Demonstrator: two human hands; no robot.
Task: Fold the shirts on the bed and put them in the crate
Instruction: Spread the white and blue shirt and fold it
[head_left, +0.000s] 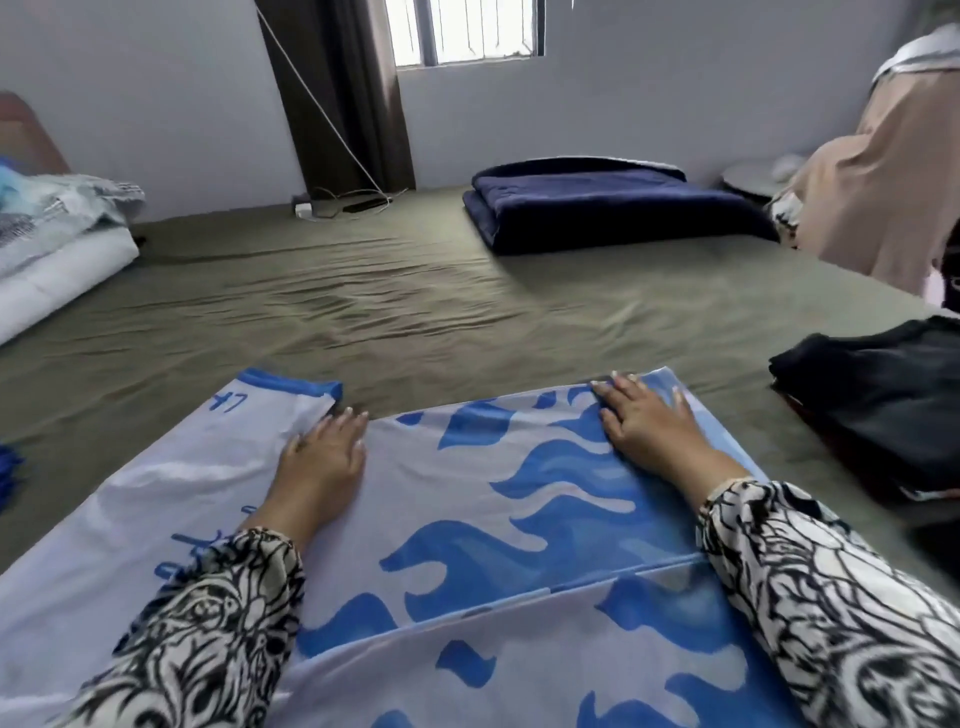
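Both hands lie flat, fingers spread, holding nothing: the left hand beside the sleeve, the right hand at the far corner of the white-and-blue shirt on the bed. It looks light, limp and slick, so I'd pinch the edges beyond each palm.

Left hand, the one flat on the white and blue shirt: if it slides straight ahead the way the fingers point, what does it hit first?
The left hand points toward the blue-trimmed sleeve just ahead of its fingertips, so it would probably meet that first; beyond lies bare green bedsheet.
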